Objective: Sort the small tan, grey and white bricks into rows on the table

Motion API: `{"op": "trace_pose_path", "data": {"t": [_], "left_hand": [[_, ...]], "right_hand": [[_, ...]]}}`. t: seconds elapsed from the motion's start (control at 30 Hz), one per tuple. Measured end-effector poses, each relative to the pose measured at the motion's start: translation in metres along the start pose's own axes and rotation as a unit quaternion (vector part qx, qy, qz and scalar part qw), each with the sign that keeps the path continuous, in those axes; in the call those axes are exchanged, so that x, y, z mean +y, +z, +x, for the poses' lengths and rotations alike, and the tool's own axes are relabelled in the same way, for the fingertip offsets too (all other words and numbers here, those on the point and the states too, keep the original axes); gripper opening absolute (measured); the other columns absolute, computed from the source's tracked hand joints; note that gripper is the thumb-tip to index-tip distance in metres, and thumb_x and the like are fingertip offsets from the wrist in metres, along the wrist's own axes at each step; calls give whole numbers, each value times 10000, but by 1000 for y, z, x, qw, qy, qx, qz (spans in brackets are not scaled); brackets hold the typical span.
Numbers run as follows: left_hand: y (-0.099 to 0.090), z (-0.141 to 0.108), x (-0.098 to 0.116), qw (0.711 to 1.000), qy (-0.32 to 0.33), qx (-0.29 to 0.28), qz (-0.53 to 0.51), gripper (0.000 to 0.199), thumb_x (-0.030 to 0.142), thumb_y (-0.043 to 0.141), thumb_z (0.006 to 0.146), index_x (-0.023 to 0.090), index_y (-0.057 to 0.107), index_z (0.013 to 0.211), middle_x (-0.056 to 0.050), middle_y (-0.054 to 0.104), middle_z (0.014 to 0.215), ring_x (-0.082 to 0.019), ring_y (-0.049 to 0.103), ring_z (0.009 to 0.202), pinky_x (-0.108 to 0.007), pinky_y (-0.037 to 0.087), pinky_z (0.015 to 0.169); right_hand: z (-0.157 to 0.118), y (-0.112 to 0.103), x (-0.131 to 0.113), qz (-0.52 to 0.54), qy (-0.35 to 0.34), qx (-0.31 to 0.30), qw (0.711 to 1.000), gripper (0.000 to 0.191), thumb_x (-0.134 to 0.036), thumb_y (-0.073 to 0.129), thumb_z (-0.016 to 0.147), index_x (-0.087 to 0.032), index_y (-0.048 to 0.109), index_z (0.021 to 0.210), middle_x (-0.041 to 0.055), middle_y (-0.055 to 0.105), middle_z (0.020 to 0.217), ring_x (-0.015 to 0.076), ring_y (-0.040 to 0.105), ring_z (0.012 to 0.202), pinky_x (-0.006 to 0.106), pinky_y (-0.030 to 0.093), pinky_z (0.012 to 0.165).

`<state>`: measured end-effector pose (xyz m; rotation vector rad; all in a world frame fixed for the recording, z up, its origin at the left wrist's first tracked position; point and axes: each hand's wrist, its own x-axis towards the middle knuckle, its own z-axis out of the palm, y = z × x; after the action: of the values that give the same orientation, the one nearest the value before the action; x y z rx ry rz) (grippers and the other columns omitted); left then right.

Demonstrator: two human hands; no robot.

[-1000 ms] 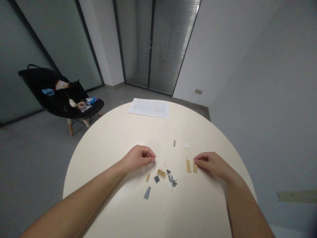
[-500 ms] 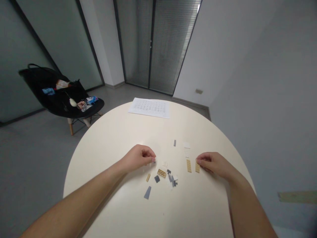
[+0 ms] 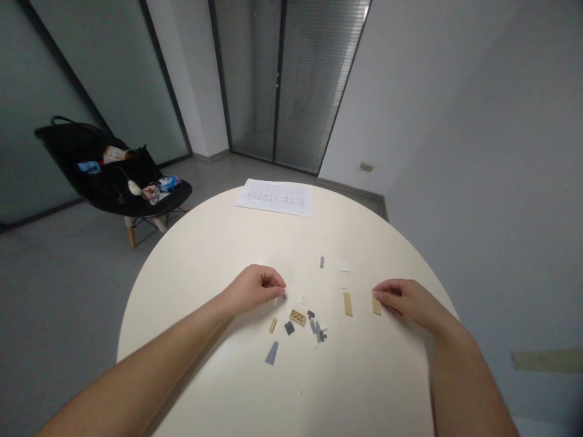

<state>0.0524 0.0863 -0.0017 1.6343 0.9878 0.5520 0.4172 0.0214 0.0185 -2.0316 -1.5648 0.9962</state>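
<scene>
My left hand (image 3: 263, 284) is closed in a pinch at the left of the scattered toy bricks, with a small dark grey brick (image 3: 285, 297) at its fingertips. At the right, my right hand (image 3: 395, 295) has its fingers closed on the far end of a tan studded plate (image 3: 376, 306). A second tan plate (image 3: 348, 304) lies to its left, apart from it. Between the hands are an upturned tan brick (image 3: 297, 317), a narrow tan piece (image 3: 272, 325), a dark square piece (image 3: 289, 328) and several small grey pieces (image 3: 317, 331).
A grey wedge plate (image 3: 272, 353) lies nearest me. Farther off are a small grey piece (image 3: 322, 262) and a white flat piece (image 3: 345, 266). A printed sheet (image 3: 274, 198) rests at the far edge of the round white table (image 3: 204, 243). A black chair (image 3: 113, 176) holding items stands beyond, left.
My right hand has moved to the right with the tan plate, widening the space between it and the other tan plate. My left hand has hardly moved.
</scene>
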Motion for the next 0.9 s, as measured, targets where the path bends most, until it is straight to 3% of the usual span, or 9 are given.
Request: {"op": "trace_pose_path", "data": {"t": [0.27,0.6,0.9], "left_hand": [[0,0,2,1000,-5,1,6,172,308,679,736,143,707,778,-18,645,634,-124,556,577,-227,402,545],[0,1,-1,1000,9,-2,9,155,289,671,744,142,705,780,-4,622,626,-104,517,562,-215,380,529],[-6,3,-2,999,-2,37,-13,154,275,614,787,139,668,835,19,565,564,-106,501,526,-222,381,510]], "right_hand": [[2,-2,10,-6,22,0,1000,353,-477,631,679,-154,715,795,12,566,534,140,468,499,282,343,497],[5,0,13,-12,0,-10,1000,336,-483,645,685,-164,715,766,19,598,543,139,489,501,267,344,488],[6,0,16,-15,0,-17,1000,315,-455,618,704,-163,705,785,15,602,545,140,506,503,268,366,494]]}}
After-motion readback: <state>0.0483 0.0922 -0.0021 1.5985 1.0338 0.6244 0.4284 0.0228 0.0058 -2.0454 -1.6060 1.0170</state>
